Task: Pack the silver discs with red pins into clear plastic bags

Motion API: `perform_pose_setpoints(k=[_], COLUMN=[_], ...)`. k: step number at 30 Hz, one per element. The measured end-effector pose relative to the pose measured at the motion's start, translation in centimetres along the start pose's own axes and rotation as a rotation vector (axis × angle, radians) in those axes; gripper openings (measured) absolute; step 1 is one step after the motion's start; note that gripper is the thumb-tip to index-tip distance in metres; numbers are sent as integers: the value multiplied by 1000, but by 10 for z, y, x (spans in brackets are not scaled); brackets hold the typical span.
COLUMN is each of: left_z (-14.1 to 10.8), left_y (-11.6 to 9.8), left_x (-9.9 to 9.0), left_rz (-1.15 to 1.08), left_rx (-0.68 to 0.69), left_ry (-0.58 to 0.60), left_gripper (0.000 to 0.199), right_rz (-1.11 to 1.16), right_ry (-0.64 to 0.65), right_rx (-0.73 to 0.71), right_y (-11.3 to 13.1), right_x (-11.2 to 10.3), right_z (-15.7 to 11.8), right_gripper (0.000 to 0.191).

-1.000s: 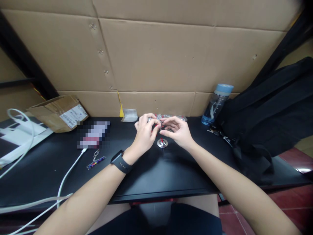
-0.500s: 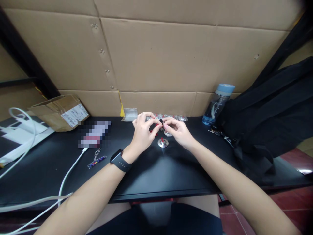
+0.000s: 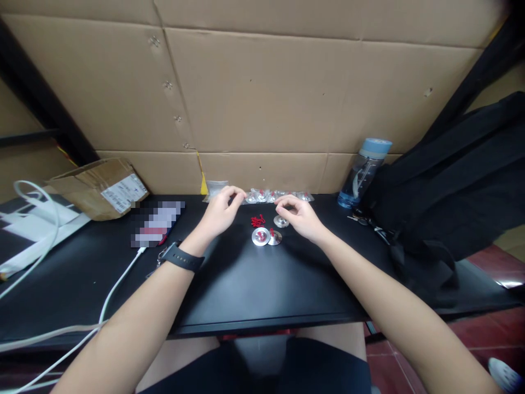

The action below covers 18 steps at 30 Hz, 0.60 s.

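My left hand (image 3: 220, 212) is near the plastic packets at the back, thumb and index fingertips close together. Anything between them is too small to make out. My right hand (image 3: 300, 220) hovers by a silver disc (image 3: 281, 221), its fingers curved, with a gap at the thumb and nothing visible in it. In front lie a silver disc with a red piece at its centre (image 3: 261, 236) and a similar one (image 3: 275, 238), edges touching or overlapping. A small pile of red pieces (image 3: 257, 220) sits just behind them.
Clear plastic packets (image 3: 261, 196) line the cardboard wall. At left are an open cardboard box (image 3: 118, 191), a pixelated phone (image 3: 158, 224) on a white cable and a keyring. A water bottle (image 3: 363, 175) and a black backpack (image 3: 447, 180) stand right.
My hands have parted, and the disc-like piece they held between them is gone from them. A silver disc now lies left of the front one. My left hand moved left.
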<state>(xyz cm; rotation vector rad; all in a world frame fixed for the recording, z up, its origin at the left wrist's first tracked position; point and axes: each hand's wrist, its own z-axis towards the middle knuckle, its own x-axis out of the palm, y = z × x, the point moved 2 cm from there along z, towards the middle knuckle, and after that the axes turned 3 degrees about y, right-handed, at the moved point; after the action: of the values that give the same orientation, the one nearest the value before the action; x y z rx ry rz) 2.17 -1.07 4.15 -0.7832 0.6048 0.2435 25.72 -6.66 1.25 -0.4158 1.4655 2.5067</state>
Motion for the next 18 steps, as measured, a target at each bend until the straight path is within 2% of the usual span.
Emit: perform_pose_setpoints(k=[4, 7, 12, 18], left_z=[-6, -13, -22, -24], left_y=[-1, -7, -15, -16], left_x=[-1, 11, 29, 34], left_rz=[202, 282, 449, 487], left_rx=[183, 216, 242, 262], left_ry=[398, 547, 591, 544], left_gripper=[21, 28, 51, 44], right_rz=[-164, -254, -313, -332], right_ry=[113, 155, 168, 194], right_rx=[-26, -68, -79, -64], right_y=[-2, 0, 2, 2], right_x=[-3, -2, 0, -1], right_z=[-1, -3, -3, -3], right_gripper=[11, 4, 10, 12])
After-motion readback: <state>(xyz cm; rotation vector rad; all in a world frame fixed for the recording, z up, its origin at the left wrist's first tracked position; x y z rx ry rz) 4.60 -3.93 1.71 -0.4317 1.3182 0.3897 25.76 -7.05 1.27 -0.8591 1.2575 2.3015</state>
